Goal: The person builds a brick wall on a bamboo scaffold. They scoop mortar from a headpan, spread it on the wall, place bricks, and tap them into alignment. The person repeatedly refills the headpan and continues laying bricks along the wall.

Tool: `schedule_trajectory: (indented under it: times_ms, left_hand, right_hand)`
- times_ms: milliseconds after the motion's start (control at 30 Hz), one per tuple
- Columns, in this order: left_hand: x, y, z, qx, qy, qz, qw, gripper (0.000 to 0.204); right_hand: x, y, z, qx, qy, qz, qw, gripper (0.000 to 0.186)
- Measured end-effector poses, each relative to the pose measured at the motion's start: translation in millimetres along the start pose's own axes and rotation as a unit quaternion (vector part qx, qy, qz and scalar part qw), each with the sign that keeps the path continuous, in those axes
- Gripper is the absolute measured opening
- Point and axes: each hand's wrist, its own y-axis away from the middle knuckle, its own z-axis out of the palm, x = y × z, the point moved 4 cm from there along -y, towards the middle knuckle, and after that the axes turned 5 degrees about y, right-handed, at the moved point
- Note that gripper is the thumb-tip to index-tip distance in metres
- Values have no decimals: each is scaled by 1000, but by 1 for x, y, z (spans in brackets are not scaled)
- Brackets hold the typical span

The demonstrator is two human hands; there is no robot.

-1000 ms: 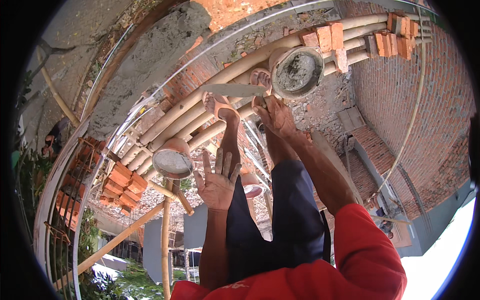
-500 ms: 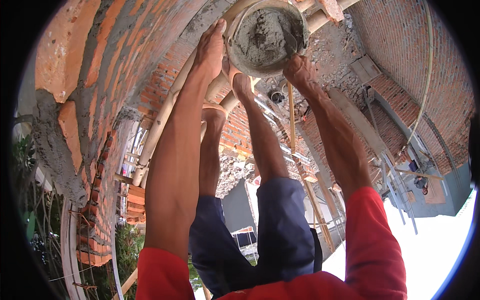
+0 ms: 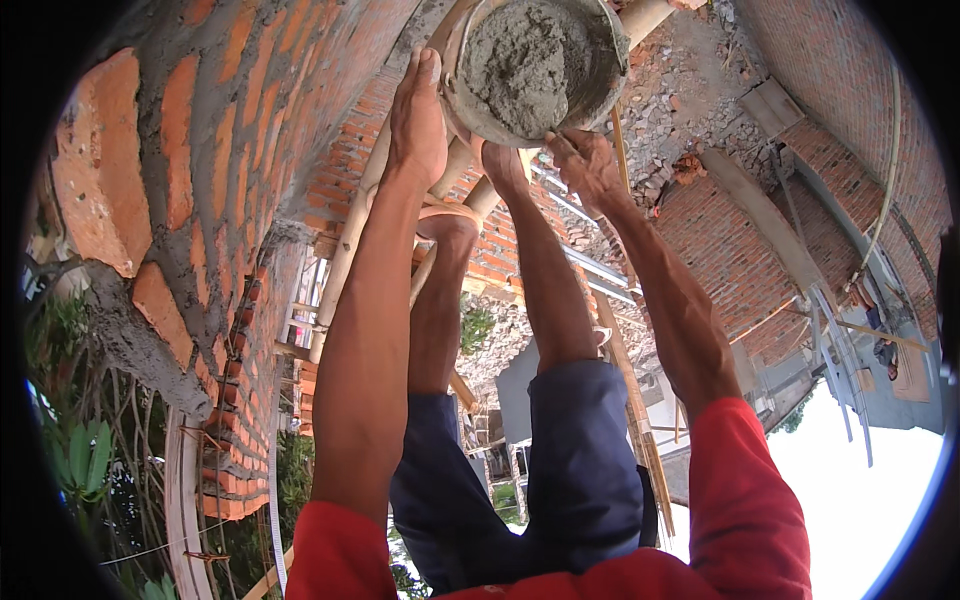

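Observation:
A round bucket (image 3: pixel 610 85) of wet grey mortar (image 3: pixel 515 65) is at the top centre. My left hand (image 3: pixel 418 120) holds its left side, fingers straight and pressed together. My right hand (image 3: pixel 590 170) is closed at the bucket's lower right rim on the handle of a trowel (image 3: pixel 558 142); the blade is hidden. Just beyond my arms, my sandalled feet stand on bamboo poles (image 3: pixel 352 250), partly hidden by the bucket. A brick wall (image 3: pixel 180 140) with grey mortar and loose-edged brick pieces (image 3: pixel 105 160) rises at my left.
Below are rubble (image 3: pixel 665 90) and lower brick walls (image 3: pixel 700 260). A tall brick wall (image 3: pixel 840 60) stands at right, with a person (image 3: pixel 882 340) far down near long bars (image 3: pixel 840 380). Plants (image 3: pixel 85 460), rusty wires and an upright post (image 3: pixel 185 510) are at lower left.
My left hand went from open in the air onto the bucket; my right hand moved the trowel into the mortar and now sits lower on the rim. The view swung toward the left wall.

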Motion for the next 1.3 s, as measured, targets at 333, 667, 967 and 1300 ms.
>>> schedule_trajectory:
  times_ms: [333,667,967,1300]
  left_hand:
    - [30,88,-29,116,217,139,959,76]
    - [132,185,-60,144,671,296,665,59]
    - [194,213,-65,146,756,307,559,52]
    - [194,207,-59,135,813,280,493,54]
  right_hand:
    - [-56,68,-112,-71,87,-121,986,48]
    - [-333,142,-138,-179,446,-379,791,39]
    - [-515,169,-21,-82,512,-659,545,24]
    - [-508,200,2,100,570,-677,455,22]
